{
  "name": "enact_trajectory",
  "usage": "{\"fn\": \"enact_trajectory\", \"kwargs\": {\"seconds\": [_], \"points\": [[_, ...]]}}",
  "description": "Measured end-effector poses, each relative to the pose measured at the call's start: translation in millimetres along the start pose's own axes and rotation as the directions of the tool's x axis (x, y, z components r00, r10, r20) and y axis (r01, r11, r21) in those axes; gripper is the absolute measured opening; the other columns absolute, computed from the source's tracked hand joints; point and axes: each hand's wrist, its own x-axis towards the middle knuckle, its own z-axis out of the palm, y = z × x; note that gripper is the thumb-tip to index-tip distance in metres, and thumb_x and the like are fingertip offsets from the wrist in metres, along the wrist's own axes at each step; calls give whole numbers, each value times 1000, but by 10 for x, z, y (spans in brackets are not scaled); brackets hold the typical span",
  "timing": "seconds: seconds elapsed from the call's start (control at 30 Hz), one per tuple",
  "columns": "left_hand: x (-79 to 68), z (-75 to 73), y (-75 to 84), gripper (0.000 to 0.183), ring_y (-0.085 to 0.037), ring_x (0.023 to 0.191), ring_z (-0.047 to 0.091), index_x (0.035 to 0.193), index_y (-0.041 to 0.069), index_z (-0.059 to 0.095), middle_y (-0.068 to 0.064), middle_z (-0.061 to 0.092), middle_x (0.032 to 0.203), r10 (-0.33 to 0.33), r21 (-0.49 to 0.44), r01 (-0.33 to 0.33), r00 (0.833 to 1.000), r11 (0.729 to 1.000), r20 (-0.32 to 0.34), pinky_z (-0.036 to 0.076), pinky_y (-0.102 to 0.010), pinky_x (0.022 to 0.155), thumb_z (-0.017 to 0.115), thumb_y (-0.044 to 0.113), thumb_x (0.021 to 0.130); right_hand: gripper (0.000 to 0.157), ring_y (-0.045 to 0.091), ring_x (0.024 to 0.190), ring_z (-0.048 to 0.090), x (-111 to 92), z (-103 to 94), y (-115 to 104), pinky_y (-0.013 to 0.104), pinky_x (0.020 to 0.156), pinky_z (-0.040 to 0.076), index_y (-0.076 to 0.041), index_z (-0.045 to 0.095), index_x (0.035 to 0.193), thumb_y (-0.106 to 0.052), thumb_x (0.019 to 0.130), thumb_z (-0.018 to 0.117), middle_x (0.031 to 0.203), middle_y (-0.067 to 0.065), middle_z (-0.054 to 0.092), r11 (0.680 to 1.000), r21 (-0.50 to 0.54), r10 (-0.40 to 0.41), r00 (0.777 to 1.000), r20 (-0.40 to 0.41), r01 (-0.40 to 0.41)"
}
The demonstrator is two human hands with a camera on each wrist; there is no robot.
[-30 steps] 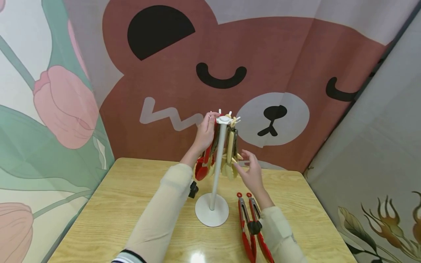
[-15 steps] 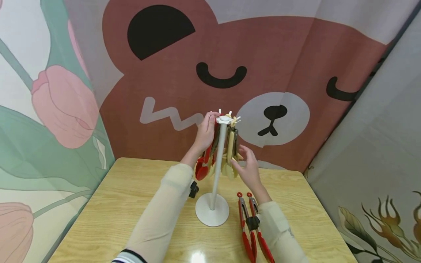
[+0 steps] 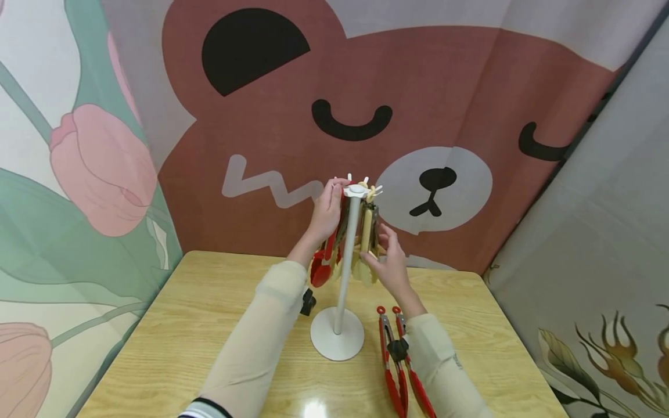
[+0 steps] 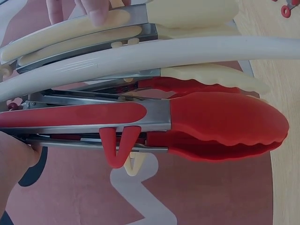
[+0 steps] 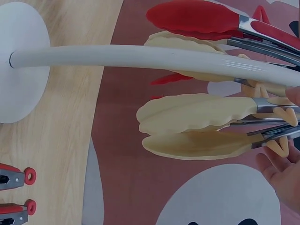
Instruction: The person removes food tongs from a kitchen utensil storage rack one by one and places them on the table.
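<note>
A white stand with hooks at its top rises from the table. Red tongs and cream tongs hang from it, heads down. At the top left, my left hand grips the upper end of the red tongs; most of its fingers are out of the left wrist view. My right hand is at the right side of the stand, thumb and fingers on either side of the cream tongs. Its thumb lies against a cream handle. In the right wrist view the hand is partly cut off.
Two more red tongs lie on the wooden table, right of the stand's round base. A bear-print curtain hangs behind the table. Black wrist cameras show by the left arm and right arm.
My right hand has moved slightly left and up, its thumb and fingers coming in around the cream tongs. My left hand has stayed in place on the red tongs.
</note>
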Motion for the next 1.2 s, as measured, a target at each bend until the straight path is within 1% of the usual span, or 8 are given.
{"fn": "enact_trajectory", "kwargs": {"seconds": [0.07, 0.3, 0.5, 0.73, 0.9, 0.97, 1.07, 1.2], "points": [[-4, -3, 23, 28, -33, 110, 43, 113, -11, 45, -28, 48, 116, 2, -12, -2, 1000, 1000, 1, 32, -41, 93, 27, 5, 98, 71, 32, 100, 52, 3, 5, 0, 43, 76, 47, 0, 31, 132, -5, 74, 71, 109, 22, 50, 1000, -6, -5, 1000, 0, 5], [76, 41, -285, 30, -23, 108, 46, 114, -4, 46, -18, 51, 115, 1, 29, -1, 1000, 1000, 0, 35, -33, 91, 26, 13, 99, 73, 30, 97, 53, 24, 32, 20, 41, 77, 47, -2, 30, 133, -7, 74, 72, 105, 21, 52, 999, -23, -22, 1000, -5, 22], [79, 49, -337, 34, -22, 106, 47, 116, -5, 45, -17, 51, 115, 11, 16, -11, 1000, 1000, 6, 36, -35, 91, 26, 17, 99, 74, 30, 94, 55, 37, 50, 37, 41, 77, 46, -3, 31, 133, -10, 73, 74, 100, 20, 55, 997, -70, -42, 999, -13, 41], [66, 36, -291, 32, -23, 109, 46, 116, -3, 46, -17, 50, 117, -1, 27, 1, 1000, 1000, 7, 35, -34, 92, 26, 16, 99, 74, 30, 89, 57, 35, 54, 36, 40, 75, 48, -3, 32, 133, -10, 72, 74, 94, 19, 56, 993, -101, -64, 998, -28, 61], [-9, 6, -56, 28, -29, 108, 45, 113, -8, 45, -24, 49, 116, 1, 6, -1, 1000, 1000, 6, 34, -38, 92, 27, 8, 98, 73, 31, 86, 57, 31, 55, 29, 39, 73, 49, -1, 33, 132, -9, 72, 74, 92, 20, 56, 991, -106, -83, 996, -40, 78], [-29, -1, 5, 28, -30, 108, 45, 112, -10, 44, -25, 49, 115, 5, 0, -5, 1000, 1000, 6, 34, -38, 92, 26, 6, 98, 72, 32, 85, 57, 31, 56, 27, 39, 73, 49, -1, 33, 131, -9, 72, 74, 92, 20, 56, 991, -105, -91, 995, -43, 86], [7, 13, -93, 28, -28, 108, 46, 113, -8, 44, -23, 49, 115, 5, -4, -5, 1000, 1000, 8, 35, -37, 91, 26, 7, 98, 73, 31, 85, 58, 33, 55, 19, 39, 73, 49, -1, 33, 131, -9, 72, 74, 91, 20, 56, 990, -100, -101, 994, -46, 96], [70, 37, -291, 29, -24, 107, 46, 114, -4, 45, -18, 50, 115, 5, 2, -5, 1000, 1000, 13, 35, -35, 91, 26, 12, 99, 72, 31, 84, 58, 37, 52, 9, 39, 72, 49, 0, 34, 131, -8, 72, 74, 90, 20, 56, 989, -100, -112, 992, -52, 106]]}}
